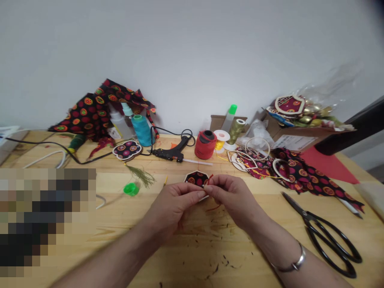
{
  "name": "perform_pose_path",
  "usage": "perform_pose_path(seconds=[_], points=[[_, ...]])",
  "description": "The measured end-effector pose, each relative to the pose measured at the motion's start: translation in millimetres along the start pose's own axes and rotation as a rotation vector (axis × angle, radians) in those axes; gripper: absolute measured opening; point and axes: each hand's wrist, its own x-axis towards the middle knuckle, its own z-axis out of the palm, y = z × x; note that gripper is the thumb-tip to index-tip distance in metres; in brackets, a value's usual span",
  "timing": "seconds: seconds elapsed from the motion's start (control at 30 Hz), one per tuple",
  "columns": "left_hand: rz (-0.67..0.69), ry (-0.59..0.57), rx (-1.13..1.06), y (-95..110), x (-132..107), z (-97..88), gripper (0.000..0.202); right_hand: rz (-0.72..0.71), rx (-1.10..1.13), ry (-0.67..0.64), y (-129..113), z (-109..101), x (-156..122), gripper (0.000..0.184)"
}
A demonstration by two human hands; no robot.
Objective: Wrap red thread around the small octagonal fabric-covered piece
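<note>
Framed fabric piece (197, 178) is on the near side of the red spool (206, 144), in your hands. Left hand (177, 200): grip narrow, thumb and finger pinching the near edge. Right hand (229, 194): thumb and fingertips closed on a red cord (211, 179) at the piece's right side.

Handling, my read: light, pale rim stiff and probably thin enough to crack if bent, dark cloth face softer. Hold it by the rim — don't press the cloth. Cord looks limp and thin, could slip; pinch it close to the rim.

Can't make out: most of the near half, covered by your fingers; where cord meets rim; whether there's a knot. Cord below your right hand is blurred — ends unclear. Well left of the spool and nearer you, a pixelated patch hides part of the bench (120, 216).
</note>
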Motion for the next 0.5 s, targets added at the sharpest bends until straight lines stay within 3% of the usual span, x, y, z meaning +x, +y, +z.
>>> perform_pose_path(seconds=[0.33, 0.5], points=[[0.021, 0.061, 0.044, 1.4, 1.4, -0.4, 0.007, 0.066, 0.133, -0.127, 3.2, -0.8, 0.8, 0.019], [0.003, 0.061, 0.028, 0.6, 2.7, -0.8, 0.008, 0.082, 0.134, -0.06, 4.1, 0.0, 2.0, 0.014]])
